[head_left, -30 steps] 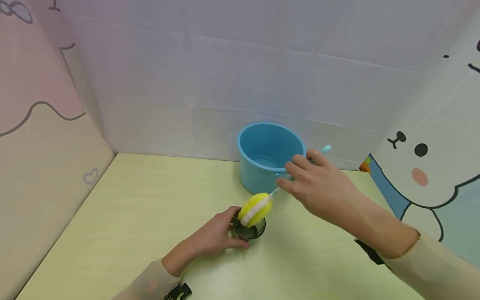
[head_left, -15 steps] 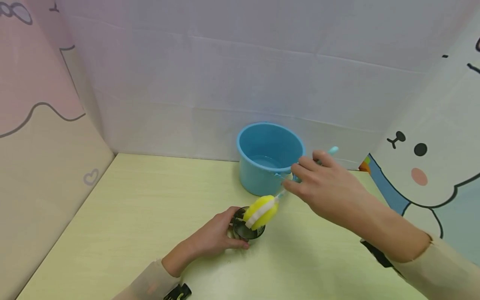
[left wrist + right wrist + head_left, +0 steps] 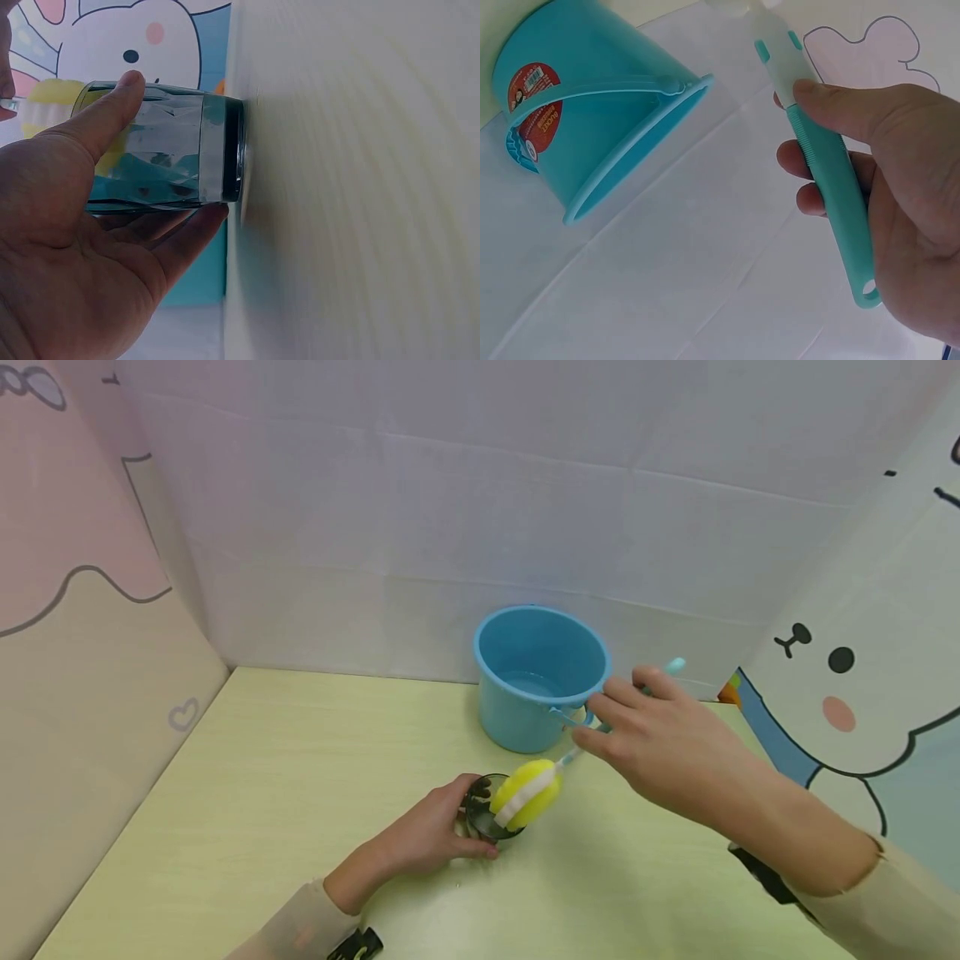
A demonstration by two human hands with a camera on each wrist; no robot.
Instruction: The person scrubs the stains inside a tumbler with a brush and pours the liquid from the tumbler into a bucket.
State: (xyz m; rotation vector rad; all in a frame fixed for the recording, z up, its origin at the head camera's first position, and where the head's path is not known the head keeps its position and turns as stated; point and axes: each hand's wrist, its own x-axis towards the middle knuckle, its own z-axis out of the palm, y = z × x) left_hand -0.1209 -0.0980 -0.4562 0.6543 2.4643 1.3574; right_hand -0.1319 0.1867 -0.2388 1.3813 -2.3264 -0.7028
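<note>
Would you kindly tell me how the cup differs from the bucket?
The cup is dark-tinted and see-through; the bucket is opaque blue. The cup is much smaller than the bucket. The bucket has a handle, while none shows on the cup. The left hand grips the cup, with the yellow sponge partly inside, while no hand holds the bucket. Both have a round, open mouth.

Sponge point(image 3: 517, 783) yellow, white band point(image 3: 527, 797). Handle point(image 3: 836, 199) teal. Glass point(image 3: 165, 150) smoky teal, facet pattern. Bucket point(image 3: 513, 718) light blue, red label point(image 3: 545, 131). Table point(image 3: 322, 752) pale yellow, faint grain. Back wall point(image 3: 412, 527) lilac-grey. Left wall point(image 3: 82, 510) pink over cream, grey-lined. Right wall point(image 3: 915, 560) white and blue, cartoon print: black eye point(image 3: 842, 660), pink cheek point(image 3: 839, 713). Sleeves point(image 3: 877, 893) beige.
</note>
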